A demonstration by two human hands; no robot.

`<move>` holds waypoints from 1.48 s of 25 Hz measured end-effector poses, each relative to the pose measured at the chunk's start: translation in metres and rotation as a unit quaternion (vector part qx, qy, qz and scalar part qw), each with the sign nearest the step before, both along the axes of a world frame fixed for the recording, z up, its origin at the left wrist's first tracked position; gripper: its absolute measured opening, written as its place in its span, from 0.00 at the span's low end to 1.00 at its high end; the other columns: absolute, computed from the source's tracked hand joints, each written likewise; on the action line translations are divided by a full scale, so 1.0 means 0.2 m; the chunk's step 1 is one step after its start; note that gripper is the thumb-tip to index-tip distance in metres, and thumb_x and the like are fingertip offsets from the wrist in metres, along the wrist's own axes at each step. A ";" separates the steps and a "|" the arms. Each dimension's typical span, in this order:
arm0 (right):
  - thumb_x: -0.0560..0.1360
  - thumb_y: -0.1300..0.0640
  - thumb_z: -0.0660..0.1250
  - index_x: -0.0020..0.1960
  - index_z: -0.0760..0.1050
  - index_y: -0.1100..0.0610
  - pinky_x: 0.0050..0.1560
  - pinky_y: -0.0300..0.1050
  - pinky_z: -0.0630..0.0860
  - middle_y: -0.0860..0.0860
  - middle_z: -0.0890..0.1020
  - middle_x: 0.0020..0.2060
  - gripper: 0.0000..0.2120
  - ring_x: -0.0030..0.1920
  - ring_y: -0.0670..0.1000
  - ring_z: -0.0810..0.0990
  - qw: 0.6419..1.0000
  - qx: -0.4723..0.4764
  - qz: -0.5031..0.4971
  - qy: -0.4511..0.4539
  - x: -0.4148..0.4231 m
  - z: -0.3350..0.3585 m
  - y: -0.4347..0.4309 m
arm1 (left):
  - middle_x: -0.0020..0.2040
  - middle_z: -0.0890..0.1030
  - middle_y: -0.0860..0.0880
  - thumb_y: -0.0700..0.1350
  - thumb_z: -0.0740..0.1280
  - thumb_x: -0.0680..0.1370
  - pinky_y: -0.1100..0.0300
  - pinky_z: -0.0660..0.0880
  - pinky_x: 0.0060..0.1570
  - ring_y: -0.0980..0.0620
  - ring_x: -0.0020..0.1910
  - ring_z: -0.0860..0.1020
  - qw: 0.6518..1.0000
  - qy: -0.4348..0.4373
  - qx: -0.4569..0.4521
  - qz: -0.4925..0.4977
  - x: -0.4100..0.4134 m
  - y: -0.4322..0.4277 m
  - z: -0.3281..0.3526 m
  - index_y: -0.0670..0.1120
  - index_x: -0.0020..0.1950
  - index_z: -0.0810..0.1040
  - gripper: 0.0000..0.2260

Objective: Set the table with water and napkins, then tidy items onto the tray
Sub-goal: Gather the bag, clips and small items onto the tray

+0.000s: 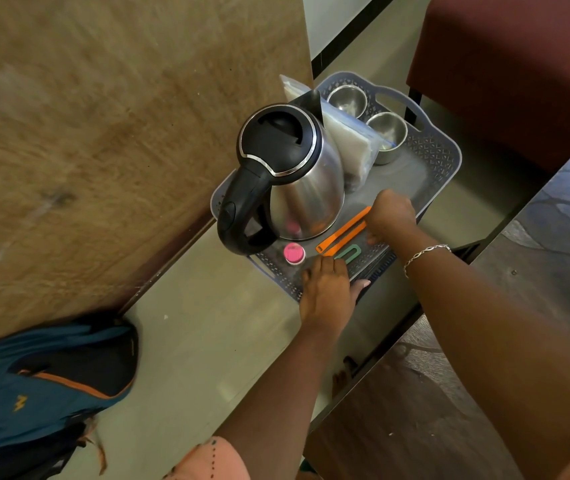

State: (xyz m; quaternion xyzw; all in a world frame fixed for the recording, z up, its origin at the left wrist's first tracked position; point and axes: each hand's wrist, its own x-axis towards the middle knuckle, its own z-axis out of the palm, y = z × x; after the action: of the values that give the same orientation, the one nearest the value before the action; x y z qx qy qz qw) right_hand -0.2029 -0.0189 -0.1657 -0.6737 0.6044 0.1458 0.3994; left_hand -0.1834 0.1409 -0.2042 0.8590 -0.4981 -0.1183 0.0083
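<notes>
Pale floor carries the grey tray (439, 157), the kettle (297, 174) its landmark. Beyond the kettle: napkin packet (349, 140), two steel cups (347, 98). Left hand (326, 285) clasps the near rim; right hand (392, 214), clenched beside the orange clip (344, 230) — holding anything, cannot tell. Likely lifting the tray to the table next, levelly

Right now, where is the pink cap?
In the head view, the pink cap lies on the tray near its front edge, just below the kettle and left of the orange strip.

One kettle (290, 174), two steel bowls (347, 98), one tray (439, 157).
</notes>
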 end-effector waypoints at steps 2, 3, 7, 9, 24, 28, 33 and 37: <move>0.70 0.70 0.69 0.29 0.63 0.61 0.12 0.37 0.62 0.53 0.69 0.24 0.18 0.24 0.48 0.66 0.998 0.014 0.041 0.036 0.00 0.04 0.01 | 0.48 0.80 0.41 0.57 0.68 0.71 0.51 0.76 0.45 0.43 0.52 0.78 1.000 0.018 -0.004 -0.001 0.00 0.00 0.00 0.39 0.50 0.78 0.21; 0.69 0.70 0.69 0.29 0.63 0.62 0.13 0.38 0.62 0.53 0.68 0.24 0.18 0.24 0.49 0.66 0.997 0.018 0.060 0.045 0.00 0.05 0.00 | 0.52 0.79 0.40 0.57 0.66 0.73 0.50 0.74 0.49 0.42 0.56 0.76 0.999 0.033 -0.003 -0.001 0.00 -0.01 0.01 0.38 0.53 0.76 0.22; 0.71 0.68 0.64 0.51 0.75 0.68 0.39 0.50 0.78 0.61 0.80 0.39 0.08 0.43 0.59 0.79 0.993 -0.054 -0.037 -0.100 -0.07 0.02 -0.02 | 0.54 0.78 0.40 0.57 0.65 0.74 0.48 0.73 0.50 0.42 0.57 0.75 0.999 0.038 0.005 -0.001 0.01 -0.01 0.01 0.38 0.56 0.75 0.23; 0.75 0.66 0.58 0.60 0.73 0.62 0.52 0.53 0.77 0.60 0.81 0.49 0.14 0.51 0.58 0.79 0.962 -0.155 -0.112 -0.196 -0.17 0.07 0.02 | 0.50 0.79 0.41 0.58 0.67 0.72 0.50 0.75 0.46 0.43 0.52 0.77 1.000 0.014 -0.002 -0.012 0.01 0.00 0.02 0.39 0.52 0.77 0.22; 0.77 0.43 0.50 0.73 0.53 0.61 0.72 0.53 0.45 0.65 0.56 0.72 0.32 0.73 0.62 0.51 0.933 -0.342 0.111 0.014 -1.18 0.02 0.60 | 0.75 0.58 0.39 0.63 0.49 0.76 0.46 0.52 0.70 0.42 0.74 0.55 0.987 -0.031 -0.045 -0.149 -0.50 0.17 0.16 0.41 0.74 0.57 0.34; 0.77 0.37 0.40 0.72 0.55 0.61 0.71 0.52 0.46 0.65 0.60 0.71 0.34 0.72 0.62 0.56 0.938 -0.334 0.089 0.028 -1.58 0.09 0.71 | 0.74 0.60 0.41 0.63 0.49 0.76 0.46 0.53 0.69 0.43 0.73 0.59 0.972 -0.036 -0.012 -0.231 -0.86 0.26 0.20 0.41 0.73 0.58 0.34; 0.77 0.38 0.39 0.70 0.59 0.63 0.69 0.53 0.49 0.67 0.65 0.69 0.35 0.69 0.66 0.63 0.944 -0.321 0.021 0.071 -2.18 0.15 0.88 | 0.74 0.60 0.41 0.63 0.48 0.76 0.46 0.51 0.69 0.44 0.73 0.54 0.948 -0.015 -0.002 -0.319 -1.37 0.26 0.29 0.41 0.74 0.57 0.33; 0.74 0.42 0.51 0.70 0.61 0.62 0.68 0.54 0.50 0.67 0.65 0.68 0.32 0.68 0.66 0.64 0.945 -0.311 -0.033 0.098 -2.59 0.18 1.00 | 0.73 0.63 0.40 0.62 0.49 0.75 0.47 0.51 0.69 0.43 0.73 0.59 0.923 -0.023 -0.001 -0.384 -1.76 0.22 0.37 0.41 0.72 0.59 0.33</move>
State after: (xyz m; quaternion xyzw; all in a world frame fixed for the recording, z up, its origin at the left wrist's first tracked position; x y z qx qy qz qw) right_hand -0.7207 0.1802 -0.1297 -0.7266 0.6776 0.0024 0.1133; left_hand -0.5354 0.1851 -0.1306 0.6041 -0.7901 -0.0921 -0.0482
